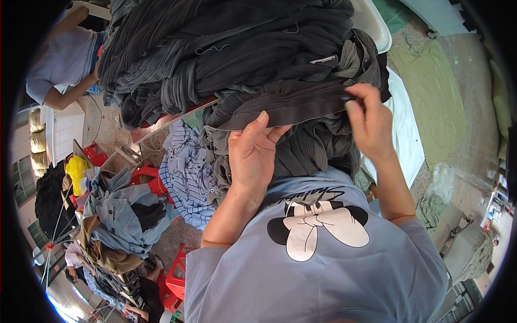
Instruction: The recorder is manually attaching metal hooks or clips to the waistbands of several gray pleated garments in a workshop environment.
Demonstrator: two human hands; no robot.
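A dark strip of cloth (301, 109), part of a black pleated garment, is stretched between my hands, with a pale stitch line along it. My left hand (252, 153) grips its lower edge, thumb on top and fingers underneath. At the strip's right end my right hand (372, 121) is closed in a pinch; whether a small dark item also sits between its fingertips I cannot make out. More of the black pleated cloth (307, 148) hangs in folds below the strip and over my lap. A big heap of black pleated garments (231, 48) with loose white threads lies just beyond my hands.
A white tub rim (383, 32) shows at the heap's right. Blue striped cloth (186, 172) hangs left of my lap. Red stools (176, 274) and piled denim clothes (121, 210) stand left. Green cloth (428, 102) covers floor at right. A co-worker (67, 62) is at far left.
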